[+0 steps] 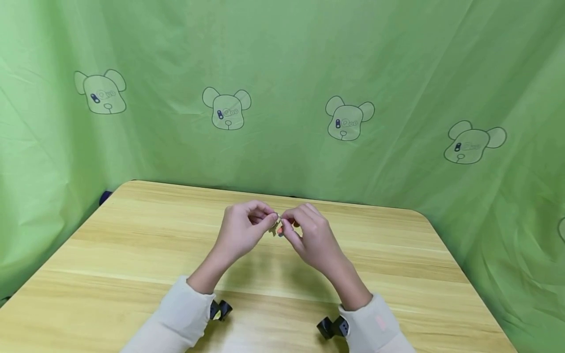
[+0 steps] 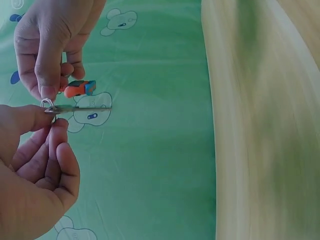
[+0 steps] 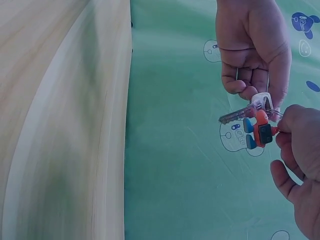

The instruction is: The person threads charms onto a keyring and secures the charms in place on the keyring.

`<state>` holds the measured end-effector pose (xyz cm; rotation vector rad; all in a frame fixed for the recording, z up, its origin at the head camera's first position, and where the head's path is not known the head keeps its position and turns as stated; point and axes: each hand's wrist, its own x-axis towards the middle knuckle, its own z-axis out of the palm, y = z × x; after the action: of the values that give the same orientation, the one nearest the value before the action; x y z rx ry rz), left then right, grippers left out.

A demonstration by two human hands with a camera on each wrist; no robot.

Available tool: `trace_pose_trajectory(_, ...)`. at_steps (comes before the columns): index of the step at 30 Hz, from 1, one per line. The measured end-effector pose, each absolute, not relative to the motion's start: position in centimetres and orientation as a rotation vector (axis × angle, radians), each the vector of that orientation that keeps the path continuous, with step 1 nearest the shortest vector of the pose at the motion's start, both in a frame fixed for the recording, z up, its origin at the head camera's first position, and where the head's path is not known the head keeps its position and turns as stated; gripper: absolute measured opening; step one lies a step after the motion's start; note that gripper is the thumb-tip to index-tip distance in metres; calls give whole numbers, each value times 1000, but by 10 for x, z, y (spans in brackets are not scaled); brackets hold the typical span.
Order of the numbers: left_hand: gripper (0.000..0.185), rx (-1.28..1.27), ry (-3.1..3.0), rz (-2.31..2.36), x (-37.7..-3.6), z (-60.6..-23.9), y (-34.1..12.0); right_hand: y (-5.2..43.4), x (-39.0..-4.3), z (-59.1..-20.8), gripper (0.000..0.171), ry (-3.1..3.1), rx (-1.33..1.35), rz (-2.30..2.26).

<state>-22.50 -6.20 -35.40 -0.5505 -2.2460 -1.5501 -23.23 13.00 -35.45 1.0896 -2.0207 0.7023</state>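
Pale sleeves [image 1: 174, 316]: covered both forearms nearest the viewer; stopped short of the wrists.

Black cameras [image 1: 333, 327]: stuck out from the inner side of each cuff, above the wooden table [image 1: 132, 235].

Left hand [image 1: 242, 228]: pinched the head of the key [image 3: 235, 116], together with part of the metal ring [image 2: 47, 100], between thumb and forefinger; curled the other fingers loosely toward the palm.

Right hand [image 1: 312, 236]: pinched the orange end of the small charm [image 3: 259, 130], right by the ring, between thumb and forefinger; curled the other fingers; hard to tell if also gripping the ring itself.

Key: hung in the air between both hands, nearer the left; pointed blade-first down toward the table; showed a pale, see-through cover at the head.

Metal ring: bridged the narrow gap between the two sets of fingertips; looped beside the head of the key; too small to tell how threaded.

Charm: dangled just beside the right fingertips, next to the key yet apart from the blade in the left wrist view; showed an orange body, blue feet and a dark block.

Wooden table: spread beneath both hands; carried soft shadows below the fingers.

Green curtain [image 1: 287, 162]: hung behind and along both sides in loose folds.

Animal faces [image 1: 228, 120]: ran in a row across the curtain; bore round ears and small lettering.
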Motion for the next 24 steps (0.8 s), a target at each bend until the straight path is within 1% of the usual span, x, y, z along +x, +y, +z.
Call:
trace_pose_trajectory(8,6,-618,-2239,-1416,-224,-353,-63,131,-232,-354,5,-2043,1104,692)
trace_pose_trajectory(20,5,-452,-2255,-1623,-223,-354,-63,131,-232,-356,5,-2033,1092,701)
trace_pose_trajectory(24,3,-435,-2253,-1672,-223,-354,-62,130,-232,-356,5,-2030,1078,706)
